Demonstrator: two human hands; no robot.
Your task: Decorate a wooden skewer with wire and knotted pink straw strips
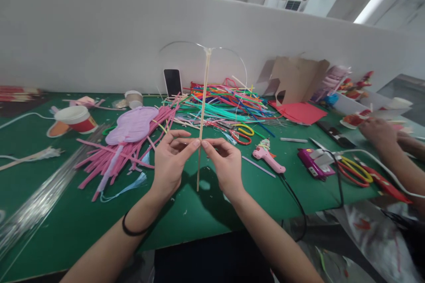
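I hold a thin pale wooden stick [203, 110] upright over the green table [186, 216]. My left hand [171, 166] and my right hand [226, 163] both pinch it at mid-height, fingertips meeting at the stick. At its top end two clear wire loops [229, 55] arc out to either side. The stick's lower end hangs just above the table, between my wrists. A black band circles my left forearm.
Pink strips and a pink mask shape [133, 126] lie left; a heap of coloured strips [226, 101] behind. A pink glue gun [267, 159], scissors [244, 135], a phone [172, 83], a paper cup [78, 119], red paper [300, 112]. Another person's hand [378, 132] at right.
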